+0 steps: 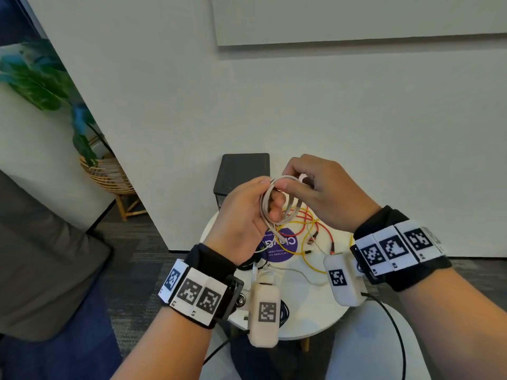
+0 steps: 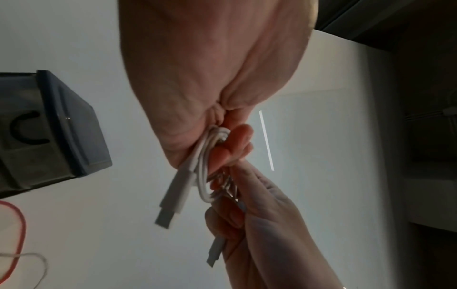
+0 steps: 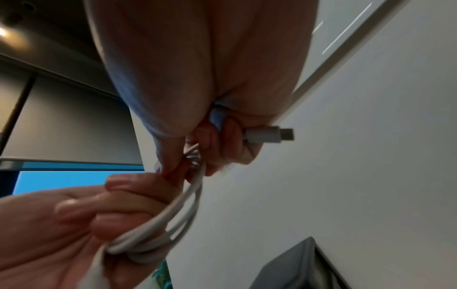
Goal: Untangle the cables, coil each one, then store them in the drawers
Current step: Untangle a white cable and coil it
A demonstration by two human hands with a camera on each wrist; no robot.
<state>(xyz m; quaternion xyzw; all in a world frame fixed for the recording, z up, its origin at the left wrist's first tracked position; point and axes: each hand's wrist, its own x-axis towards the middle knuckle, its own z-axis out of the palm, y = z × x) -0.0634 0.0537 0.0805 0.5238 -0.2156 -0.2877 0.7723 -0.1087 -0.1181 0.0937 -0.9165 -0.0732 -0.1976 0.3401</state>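
A white cable (image 1: 277, 207) is wound into a small coil and held in the air over the round white table (image 1: 310, 303). My left hand (image 1: 267, 197) grips the coil with fingers through the loops. My right hand (image 1: 288, 178) pinches the coil's top. In the left wrist view, one white connector (image 2: 173, 195) hangs from the coil (image 2: 205, 156). A second connector (image 2: 216, 252) lies inside my right hand. The right wrist view shows that connector (image 3: 269, 135) sticking out past my curled fingers. Red (image 1: 326, 234) and yellow (image 1: 307, 250) cables lie tangled on the table. The dark grey drawer unit (image 1: 241, 171) stands behind.
A purple round sticker (image 1: 285, 249) sits under the tangle. Another white cable (image 1: 301, 274) trails across the table's front, and dark cables (image 1: 284, 311) lie near its front left edge. A plant in a wicker basket (image 1: 107, 174) stands left; the white wall is close behind.
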